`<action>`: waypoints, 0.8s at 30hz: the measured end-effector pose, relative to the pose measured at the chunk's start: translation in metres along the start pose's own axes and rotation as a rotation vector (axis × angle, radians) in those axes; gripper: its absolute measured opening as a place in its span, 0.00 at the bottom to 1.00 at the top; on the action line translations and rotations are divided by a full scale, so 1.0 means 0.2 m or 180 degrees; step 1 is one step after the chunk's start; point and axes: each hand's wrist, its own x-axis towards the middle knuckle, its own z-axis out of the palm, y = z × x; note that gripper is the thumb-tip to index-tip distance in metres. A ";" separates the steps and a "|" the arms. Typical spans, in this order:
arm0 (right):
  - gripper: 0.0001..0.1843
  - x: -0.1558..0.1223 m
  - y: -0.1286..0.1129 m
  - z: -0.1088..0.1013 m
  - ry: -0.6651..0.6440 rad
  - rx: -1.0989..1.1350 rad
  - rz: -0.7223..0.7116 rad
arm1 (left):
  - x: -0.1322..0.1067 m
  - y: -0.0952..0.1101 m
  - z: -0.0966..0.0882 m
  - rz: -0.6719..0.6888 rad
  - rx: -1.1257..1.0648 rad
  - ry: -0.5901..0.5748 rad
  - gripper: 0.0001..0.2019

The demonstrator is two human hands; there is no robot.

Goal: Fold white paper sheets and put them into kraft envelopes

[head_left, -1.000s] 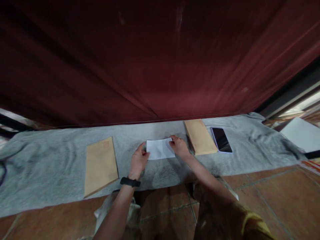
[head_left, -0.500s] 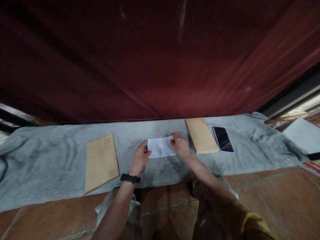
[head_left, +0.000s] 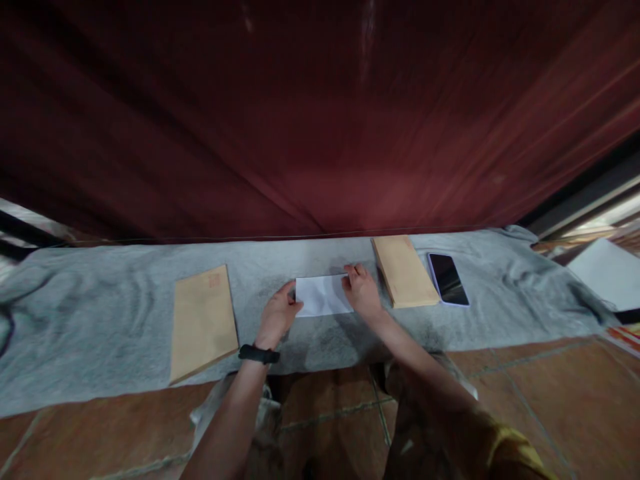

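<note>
A folded white sheet of paper [head_left: 323,296] lies crosswise on the grey cloth, between my two hands. My left hand [head_left: 279,312], with a black band on its wrist, holds the paper's left end between thumb and fingers. At the other end, my right hand [head_left: 362,291] has its fingers curled and pressed on the paper's right edge. A stack of brown envelopes [head_left: 406,272] sits just right of my right hand. Farther to the left of my left hand rests another pile of brown envelopes [head_left: 204,320] with a reddish printed mark.
A phone [head_left: 449,280] in a pale purple case lies beside the right-hand stack. Grey cloth [head_left: 125,287] covers the long narrow surface. Behind it hangs a dark red curtain [head_left: 320,133]. A white flat object [head_left: 607,273] is at the far right; brown floor tiles [head_left: 540,380] are below.
My right fingers have curled in slightly more at the paper's right end. My left hand and the paper have stayed almost in place; the view has shifted a little.
</note>
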 end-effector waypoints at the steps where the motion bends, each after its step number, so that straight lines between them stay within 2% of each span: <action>1: 0.20 -0.01 -0.01 0.01 0.0100 0.0084 -0.0183 | 0.00 0.00 0.00 -0.0002 0.0027 0.0000 0.30; 5: 0.21 -0.06 -0.09 0.08 0.0052 0.0595 -0.1048 | -0.01 0.02 -0.01 0.0003 0.0119 -0.0059 0.30; 7: 0.21 -0.09 -0.13 0.13 -0.0058 0.0664 -0.1310 | -0.01 0.03 -0.02 -0.0002 0.0175 -0.0074 0.30; 11: 0.23 -0.14 -0.17 0.18 -0.0194 0.0439 -0.1421 | -0.02 0.05 -0.02 -0.0069 0.0344 -0.0087 0.31; 16: 0.25 -0.15 -0.17 0.18 -0.0299 0.0172 -0.1268 | -0.04 0.06 -0.03 -0.0002 0.0493 -0.0046 0.28; 18: 0.25 -0.15 -0.18 0.17 -0.0334 0.0131 -0.1254 | -0.05 0.07 -0.01 0.0044 0.0572 0.0137 0.24; 20: 0.25 -0.15 -0.18 0.17 -0.0340 0.0121 -0.1245 | -0.07 0.08 0.02 0.0178 0.0618 0.0533 0.20; 22: 0.25 -0.15 -0.18 0.17 -0.0332 0.0129 -0.1238 | -0.08 0.11 0.08 0.0529 0.0494 0.0950 0.19; 24: 0.26 -0.15 -0.17 0.18 -0.0349 0.0130 -0.1273 | -0.09 0.14 0.15 0.1080 0.0182 0.1115 0.22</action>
